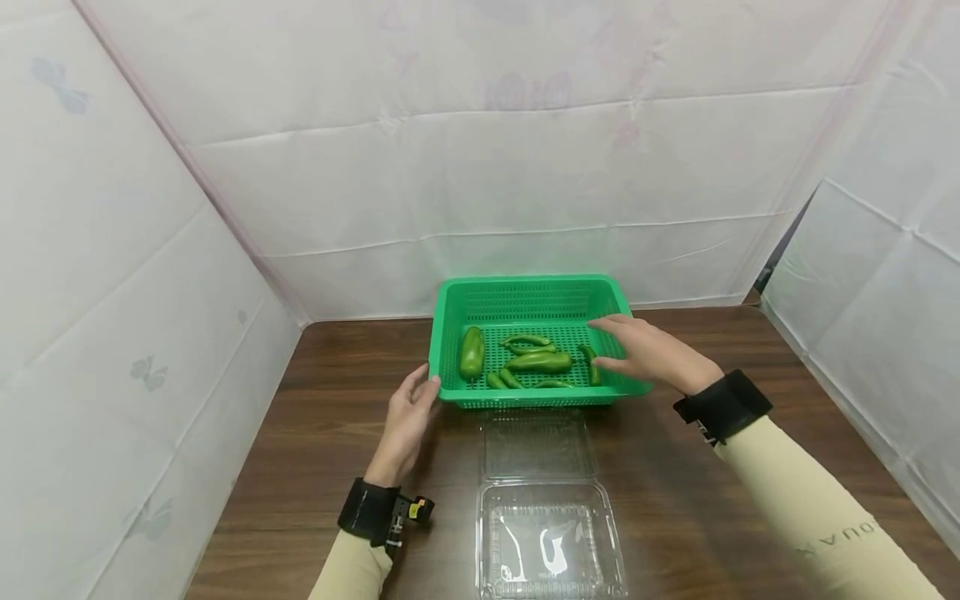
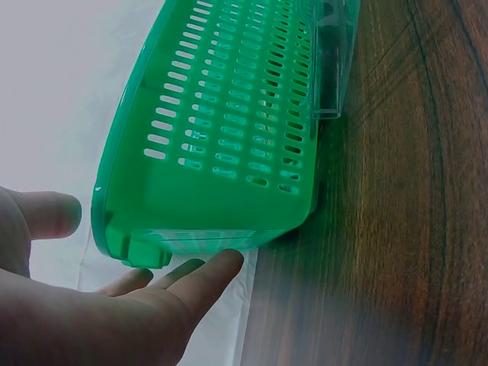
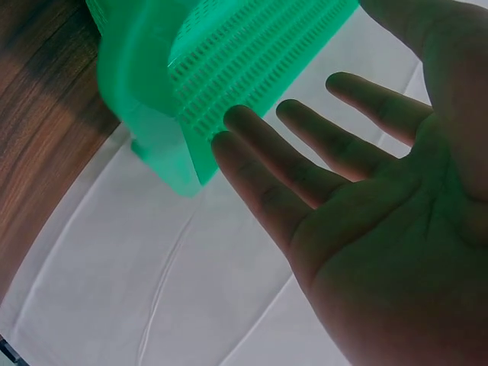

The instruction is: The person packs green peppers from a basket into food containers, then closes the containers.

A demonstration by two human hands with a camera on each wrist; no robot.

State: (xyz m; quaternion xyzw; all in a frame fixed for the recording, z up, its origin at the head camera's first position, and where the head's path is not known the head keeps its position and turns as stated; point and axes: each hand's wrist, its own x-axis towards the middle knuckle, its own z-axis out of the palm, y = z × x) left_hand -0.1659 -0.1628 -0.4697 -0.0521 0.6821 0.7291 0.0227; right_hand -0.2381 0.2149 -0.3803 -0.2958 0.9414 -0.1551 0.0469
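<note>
While the green basket (image 1: pixel 529 292) sat at 12 o'clock on the brown worktop (image 1: pixel 322 433), the left hand (image 1: pixel 406 425) lay with fingers straight, its tips at the basket's near-left corner at 9 o'clock. The right hand (image 1: pixel 651 354) hovered flat over the basket's right rim at 3 o'clock, grip spread apart and holding nothing, just beside the green peppers (image 1: pixel 538 362) lying inside. A clear clamshell box (image 1: pixel 547 533) lay open at 6 o'clock, its lid touching the basket's near wall.
</note>
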